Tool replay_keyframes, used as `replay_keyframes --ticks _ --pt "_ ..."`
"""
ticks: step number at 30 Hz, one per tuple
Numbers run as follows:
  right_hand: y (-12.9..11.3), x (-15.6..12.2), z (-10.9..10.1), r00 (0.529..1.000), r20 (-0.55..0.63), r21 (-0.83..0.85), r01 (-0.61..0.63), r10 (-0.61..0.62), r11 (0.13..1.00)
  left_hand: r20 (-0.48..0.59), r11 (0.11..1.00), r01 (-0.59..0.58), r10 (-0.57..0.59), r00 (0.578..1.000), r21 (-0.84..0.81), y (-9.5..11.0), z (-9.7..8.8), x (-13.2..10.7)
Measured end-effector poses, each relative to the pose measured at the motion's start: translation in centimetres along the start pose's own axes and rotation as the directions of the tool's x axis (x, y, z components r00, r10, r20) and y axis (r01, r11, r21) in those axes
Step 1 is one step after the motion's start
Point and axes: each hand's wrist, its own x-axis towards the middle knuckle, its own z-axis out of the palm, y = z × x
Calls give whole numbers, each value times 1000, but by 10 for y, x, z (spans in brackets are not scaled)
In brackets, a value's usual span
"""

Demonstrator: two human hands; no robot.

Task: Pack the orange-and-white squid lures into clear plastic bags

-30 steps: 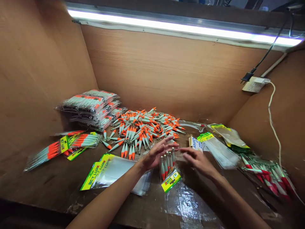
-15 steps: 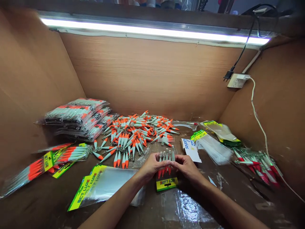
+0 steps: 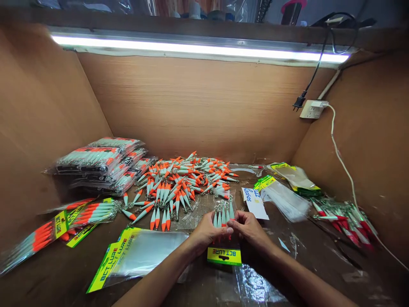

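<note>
Both hands pinch one clear packet of lures [image 3: 223, 215] over the brown tabletop. My left hand [image 3: 207, 233] grips its left side and my right hand [image 3: 251, 228] grips its right side, fingers closed on the plastic. The packet holds several pale green and orange lures standing upright, and its yellow "BCT LURE" header card [image 3: 224, 255] lies toward me. Just beyond it sprawls a heap of loose orange-and-green lures [image 3: 182, 183].
Empty header bags [image 3: 134, 256] lie at front left. Filled packets [image 3: 79, 213] and a stack of packed bundles [image 3: 99, 164] sit at far left. More clear bags [image 3: 284, 196] and red-tipped lures [image 3: 345, 217] are on the right. Brown walls enclose the bench; a socket and cable [image 3: 311, 110] hang right.
My hands came together onto the packet and turned it so the header card faces me squarely. The view shifted slightly right and down.
</note>
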Motion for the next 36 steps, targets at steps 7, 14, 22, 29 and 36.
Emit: replay_keyframes --ticks 7,14,22,29,36 --pt "-20 -1 -20 948 -242 -138 179 -209 974 -6 994 0 1 1000 106 4 -1 0" --pt "-47 -12 -39 844 -116 -472 417 -524 777 82 981 -9 -7 997 194 8 3 -3" --pt "-42 -9 -40 868 52 -435 465 -493 771 113 974 -27 1 994 226 7 4 -2" --pt "-37 -9 -43 888 93 -416 445 -450 793 66 969 1 -17 998 246 8 3 -3" --pt "-33 -8 -47 829 193 -486 545 -524 683 60 978 63 -76 995 199 3 0 -4"
